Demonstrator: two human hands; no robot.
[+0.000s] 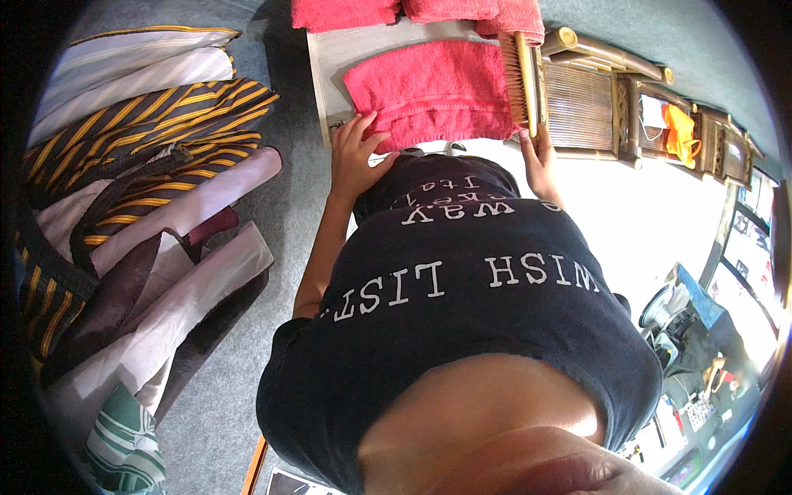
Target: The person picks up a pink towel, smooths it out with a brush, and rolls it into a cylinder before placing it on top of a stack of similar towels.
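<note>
A red towel [429,95] lies folded and flat on a pale grey tabletop [328,62] in front of me. My left hand [356,153] rests at the towel's near left corner, its fingers apart and the tips on the cloth. At the right edge of the towel, my right hand [540,161] grips the lower end of a brush [532,87] with a light wooden back. The brush is on edge, with its brown bristles facing the towel. My right fingers are partly hidden behind the handle.
More red towels [346,12] sit along the table's far side. To the right stands a bamboo bench [582,107], with an orange cloth item [681,136] farther along. Striped fabrics [157,115] and pale rolled pieces [190,210] are heaped at the left on grey carpet.
</note>
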